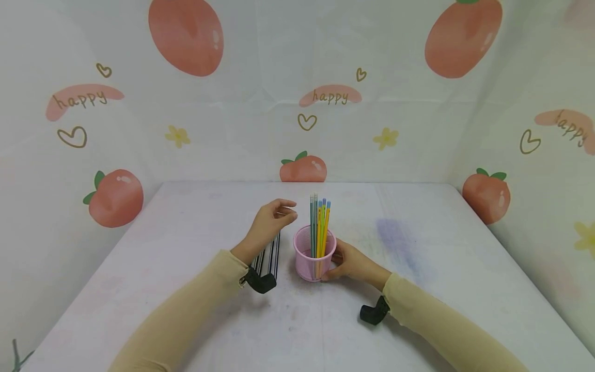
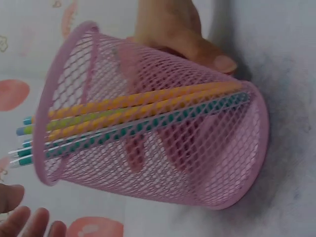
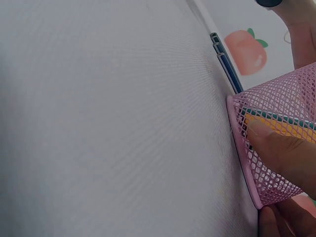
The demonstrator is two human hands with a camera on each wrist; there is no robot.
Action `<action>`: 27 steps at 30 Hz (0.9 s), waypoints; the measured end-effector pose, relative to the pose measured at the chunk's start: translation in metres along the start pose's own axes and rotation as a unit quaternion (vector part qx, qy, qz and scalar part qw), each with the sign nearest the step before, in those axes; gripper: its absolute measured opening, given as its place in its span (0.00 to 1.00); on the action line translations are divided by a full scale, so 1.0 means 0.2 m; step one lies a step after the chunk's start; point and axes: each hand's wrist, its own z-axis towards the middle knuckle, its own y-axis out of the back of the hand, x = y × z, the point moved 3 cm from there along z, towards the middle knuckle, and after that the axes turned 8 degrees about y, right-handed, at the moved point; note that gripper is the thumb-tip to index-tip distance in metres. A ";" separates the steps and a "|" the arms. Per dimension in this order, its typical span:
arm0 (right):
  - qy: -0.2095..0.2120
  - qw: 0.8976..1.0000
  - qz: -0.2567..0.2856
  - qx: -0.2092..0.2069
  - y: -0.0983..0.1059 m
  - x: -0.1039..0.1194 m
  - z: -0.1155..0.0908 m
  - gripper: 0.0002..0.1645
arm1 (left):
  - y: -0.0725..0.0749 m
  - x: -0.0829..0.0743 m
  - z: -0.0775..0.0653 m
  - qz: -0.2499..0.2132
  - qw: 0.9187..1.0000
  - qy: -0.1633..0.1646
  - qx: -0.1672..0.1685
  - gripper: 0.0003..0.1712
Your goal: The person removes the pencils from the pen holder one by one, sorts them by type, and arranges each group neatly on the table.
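Observation:
A pink mesh pencil cup (image 1: 305, 266) stands upright on the table. Several pencils (image 1: 322, 230), yellow, green and dark teal, lean together inside it with their ends above the rim. My right hand (image 1: 354, 264) holds the cup low on its right side, the thumb (image 3: 284, 150) across the mesh and the other fingers behind. Beyond the cup's left rim hovers my left hand (image 1: 271, 219), fingers loosely bent and holding nothing; its fingertips (image 2: 37, 222) show beside the cup's mouth in the left wrist view.
Several dark, striped pencils (image 1: 276, 258) lie side by side on the white table (image 1: 209, 217), left of the cup and partly hidden under my left wrist. A printed cloth wall (image 1: 260, 129) rises behind the table. Each wrist carries a black camera mount (image 1: 374, 312).

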 end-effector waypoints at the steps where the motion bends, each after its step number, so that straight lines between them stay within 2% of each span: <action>1: 0.000 1.000 0.001 -0.001 0.00 0.00 0.00 0.61 | -0.01 0.00 0.00 -0.004 1.000 -0.005 -0.003 0.17; 7: 0.000 1.000 0.004 -0.003 0.00 0.00 0.00 0.60 | -0.06 0.01 0.00 -0.028 0.999 -0.008 -0.013 0.16; 20: -0.001 1.000 -0.006 -0.004 0.00 0.00 0.00 0.60 | -0.15 0.01 0.01 -0.092 0.995 0.014 0.047 0.19; 27: -0.004 1.000 -0.002 -0.002 0.00 0.00 0.00 0.60 | -0.12 -0.14 -0.10 -0.072 0.996 0.017 0.045 0.17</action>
